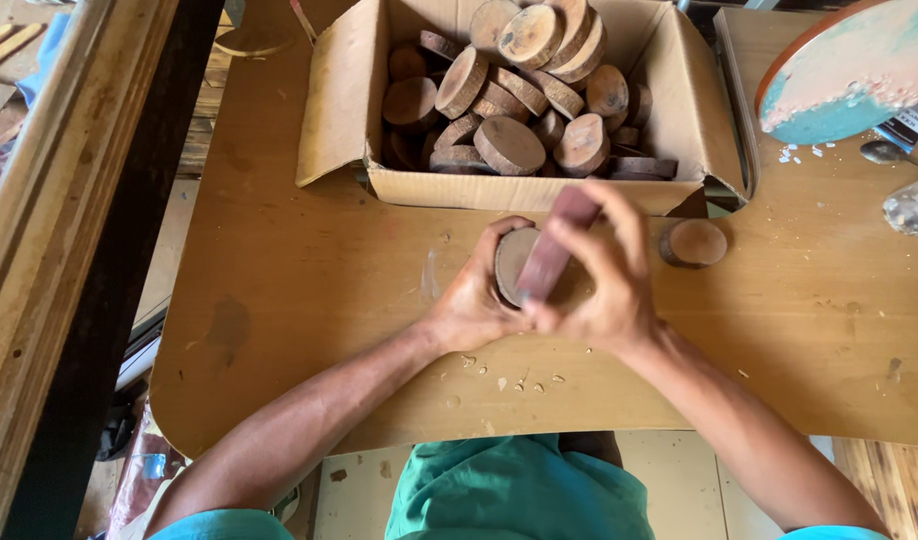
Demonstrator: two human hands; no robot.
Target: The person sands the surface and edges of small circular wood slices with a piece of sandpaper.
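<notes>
My left hand (474,300) grips a round wooden slice (514,262) on edge just above the wooden table (309,280). My right hand (604,275) presses a reddish-brown sanding block (559,245) flat against the slice's face. Both hands meet at the table's middle, right in front of an open cardboard box (349,90) piled with several similar wood slices (509,145). One more wood slice (693,242) lies flat on the table just right of my right hand.
A round board painted teal and pink (849,65) sits at the back right, with a spoon (884,152) and a clear bottle (914,208) beside it. Small wood crumbs (514,380) lie near the table's front edge. A wooden frame (49,200) runs along the left.
</notes>
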